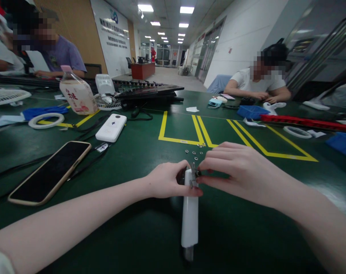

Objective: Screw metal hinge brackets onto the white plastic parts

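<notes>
Both hands meet at the middle of the green table [150, 243]. The left hand [167, 182] is clasped around the far end of one white bar [189, 217], thumb across its top. The right hand [233, 171] pinches with its fingertips a small metal piece [194, 173] seated at that same end. The white bar lies flat, running from the hands back toward the viewer, and its near tip is blurred. Just beyond the fingers lie loose metal rings [194, 153], roughly six, too small to count surely. From the left come one white fan grille [4, 97], cut off by the edge, and a first tape roll [46, 120]. Next is one phone [51, 171], face up with a dark screen, with black cables [84, 161] beside it. Then come one drink bottle [77, 97], one white power bank [111, 127], one small desk fan [104, 89] and a stack of black keyboards [150, 93]. Yellow tape lines [180, 140] mark boxes right behind the rings. Farther right sit one blue tray [251, 111], one long red strip [307, 122], a second tape roll [297, 131] and another blue bin [343, 142], cut off at the edge. Three other people sit at the far side, two at the left and one at the right, well apart from these hands. Whatever lies under the right palm is hidden.
</notes>
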